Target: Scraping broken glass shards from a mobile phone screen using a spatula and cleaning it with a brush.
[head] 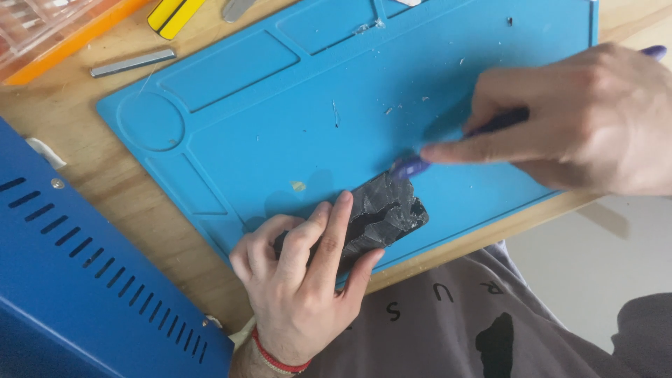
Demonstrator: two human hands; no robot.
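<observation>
Our left hand (301,280) presses down on a cracked black phone (381,213), fingers spread over its near end and thumb along its side, clamped on it so it lies flat. Our right hand (581,126) is closed around a purple pry tool (413,166), the forefinger stretched along its shaft; the tool's flat tip touches the far corner of the phone. The two hands are apart, one at each end of the phone.

The phone lies tilted on the near edge of a blue work mat (280,126), which is dotted with small pale chips and crumbs. The mat rests on a wooden table (84,161). Beyond the mat we see a small metal bar (133,63), a yellow tool (175,14) and an orange-edged clear box (49,28). A blue metal case with slots (77,280) stands at our left, just beside the mat. A red band circles our left wrist.
</observation>
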